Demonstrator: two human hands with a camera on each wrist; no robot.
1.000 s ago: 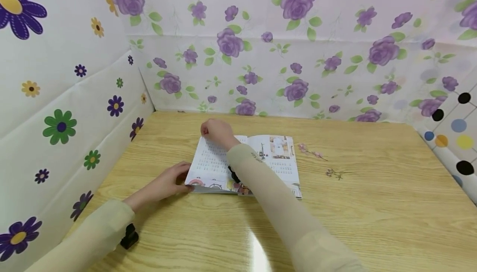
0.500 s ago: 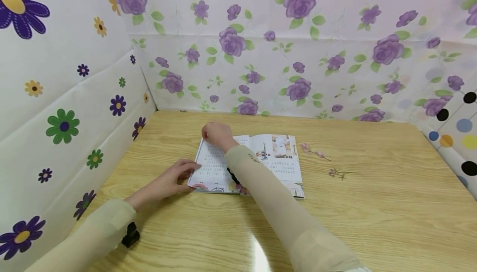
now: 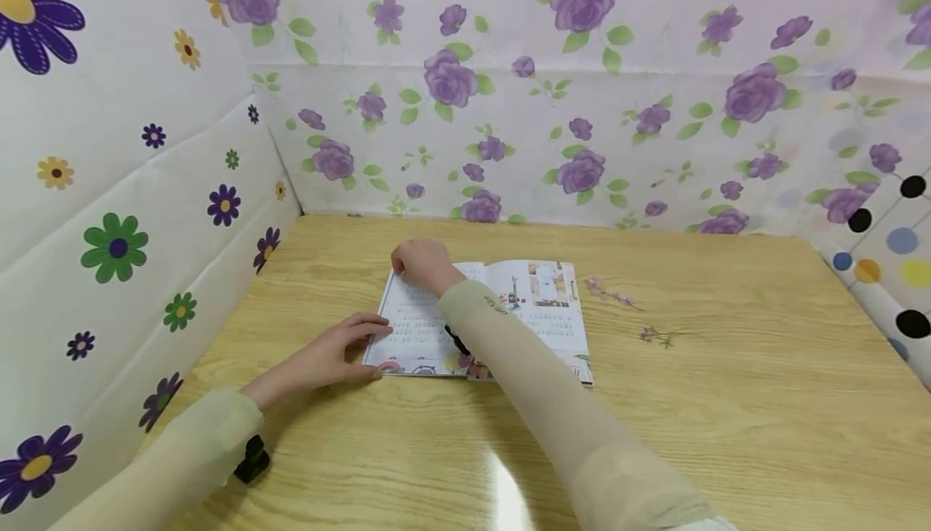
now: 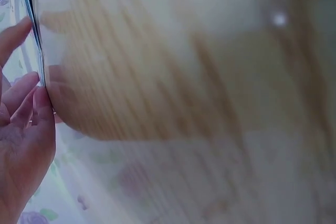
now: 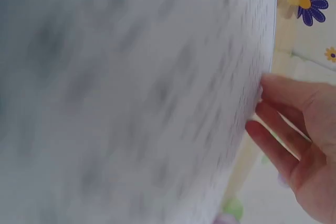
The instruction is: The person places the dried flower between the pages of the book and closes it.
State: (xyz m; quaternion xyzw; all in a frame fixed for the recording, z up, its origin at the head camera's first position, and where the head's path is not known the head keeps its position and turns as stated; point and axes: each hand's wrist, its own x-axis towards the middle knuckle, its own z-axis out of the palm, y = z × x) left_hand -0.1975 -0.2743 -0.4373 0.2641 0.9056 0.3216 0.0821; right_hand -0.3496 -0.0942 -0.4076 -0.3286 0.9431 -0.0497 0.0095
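An open book [image 3: 549,330] with printed pages and coloured pictures lies flat on the wooden table. My left hand [image 3: 336,351] is at its lower left side, with the fingertips on the left page and the thumb at the bottom corner. The left wrist view shows this left hand [image 4: 26,129] against the book's thin edge. Over the top left corner, my right hand [image 3: 424,263] pinches the page edge. In the right wrist view, the right hand [image 5: 302,129] has its thumb and fingertips at the edge of the text page [image 5: 157,103]. My right forearm covers the middle of the book.
Two small sprigs of pink flowers, an upper one [image 3: 609,292] and a lower one [image 3: 658,335], lie right of the book on the table [image 3: 727,402]. A rose-patterned cloth [image 3: 509,127] hangs behind, and a daisy-patterned cloth [image 3: 131,191] stands at the left.
The left page's lower edge, raised a second ago, has come down flat. My left fingers have moved from beside the edge onto the page. The right hand has dipped slightly.
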